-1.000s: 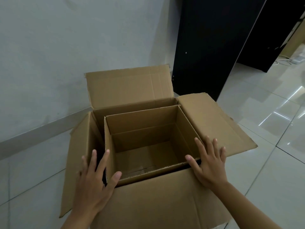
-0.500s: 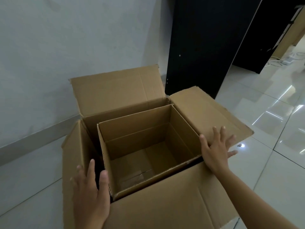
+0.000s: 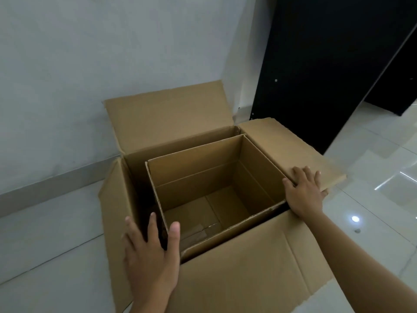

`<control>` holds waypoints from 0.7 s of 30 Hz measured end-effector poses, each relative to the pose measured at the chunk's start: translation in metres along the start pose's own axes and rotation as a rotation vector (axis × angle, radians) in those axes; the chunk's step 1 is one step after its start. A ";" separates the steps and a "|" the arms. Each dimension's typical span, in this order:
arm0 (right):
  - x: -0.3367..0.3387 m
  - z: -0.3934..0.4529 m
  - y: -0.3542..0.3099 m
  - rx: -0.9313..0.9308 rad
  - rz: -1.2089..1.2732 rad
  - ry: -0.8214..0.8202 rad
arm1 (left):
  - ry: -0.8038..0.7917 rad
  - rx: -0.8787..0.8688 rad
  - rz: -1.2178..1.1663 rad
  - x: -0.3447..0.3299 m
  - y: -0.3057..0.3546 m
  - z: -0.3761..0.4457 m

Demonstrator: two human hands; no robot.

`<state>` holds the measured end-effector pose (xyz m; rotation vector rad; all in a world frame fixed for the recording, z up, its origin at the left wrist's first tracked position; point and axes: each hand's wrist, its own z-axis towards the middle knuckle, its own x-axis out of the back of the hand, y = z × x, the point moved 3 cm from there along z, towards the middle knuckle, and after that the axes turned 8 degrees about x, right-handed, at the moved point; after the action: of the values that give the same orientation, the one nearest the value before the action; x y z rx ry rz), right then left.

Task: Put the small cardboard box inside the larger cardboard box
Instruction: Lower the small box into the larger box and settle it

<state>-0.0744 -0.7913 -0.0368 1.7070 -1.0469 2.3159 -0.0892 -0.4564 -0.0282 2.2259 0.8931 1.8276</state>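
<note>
The small cardboard box [image 3: 209, 168], open-topped and empty, sits inside the larger cardboard box [image 3: 243, 276], its rim near the level of the large box's opening. All flaps of the larger box are folded outward. My left hand [image 3: 151, 256] hovers flat over the large box's near left corner, fingers spread, thumb by the small box's near corner. My right hand [image 3: 304, 190] lies flat on the right flap, fingers apart, beside the small box's right wall. Neither hand holds anything.
The boxes stand on a glossy white tiled floor [image 3: 383, 177] against a pale wall [image 3: 112, 53]. A tall black cabinet panel [image 3: 327, 64] stands just behind the right flap. Open floor lies to the right and left.
The small box has sunk a little deeper into the larger box. My right hand has slid out onto the right flap; my left hand has drawn back toward the near left corner.
</note>
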 end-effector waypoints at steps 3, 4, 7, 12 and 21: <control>-0.003 0.025 -0.002 0.038 0.019 0.005 | 0.013 0.025 -0.011 -0.006 0.016 0.008; -0.004 0.033 -0.001 0.040 0.019 0.004 | 0.013 0.029 -0.014 -0.008 0.022 0.012; -0.007 0.054 0.001 0.056 0.008 -0.005 | 0.011 0.036 -0.024 -0.013 0.039 0.028; -0.014 0.101 -0.003 0.072 0.011 -0.024 | 0.014 0.067 -0.058 -0.019 0.073 0.054; -0.019 0.158 -0.016 0.089 0.009 -0.124 | 0.057 0.067 -0.078 -0.028 0.107 0.077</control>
<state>0.0689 -0.8617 -0.0229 1.9040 -0.9861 2.3215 0.0182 -0.5374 -0.0240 2.1545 1.0509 1.8612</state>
